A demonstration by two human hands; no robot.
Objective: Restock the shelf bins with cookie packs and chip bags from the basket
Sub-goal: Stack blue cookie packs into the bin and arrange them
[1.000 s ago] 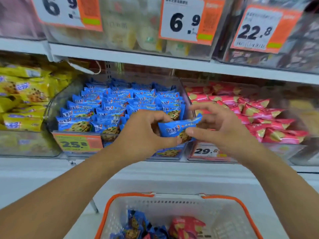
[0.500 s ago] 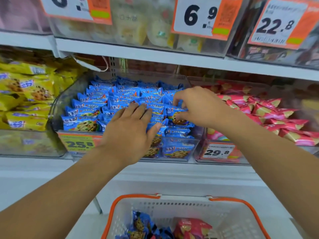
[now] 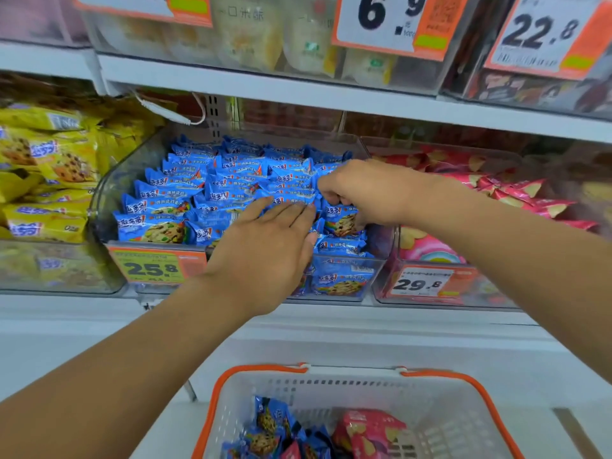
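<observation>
A clear shelf bin [image 3: 109, 190] is packed with several blue cookie packs [image 3: 172, 190]. My left hand [image 3: 261, 250] lies flat with straight fingers on the packs at the bin's front. My right hand [image 3: 364, 193] reaches in from the right, its curled fingers pinching a blue cookie pack [image 3: 341, 221] at the bin's right front corner. Below, a white basket [image 3: 440, 409] with an orange rim holds more blue cookie packs [image 3: 268, 422] and a pink chip bag [image 3: 367, 429].
A bin of pink chip bags [image 3: 516, 190] stands to the right, a bin of yellow cookie packs [image 3: 46, 180] to the left. Price tags 25.8 [image 3: 152, 268] and 29.8 [image 3: 420, 283] hang on the bin fronts. An upper shelf [image 3: 298, 91] with more bins overhangs.
A second ago both hands held one blue pack in front of the bin. The pack has gone into the bin; my left hand now lies flat on the packs, my right still pinches one.
</observation>
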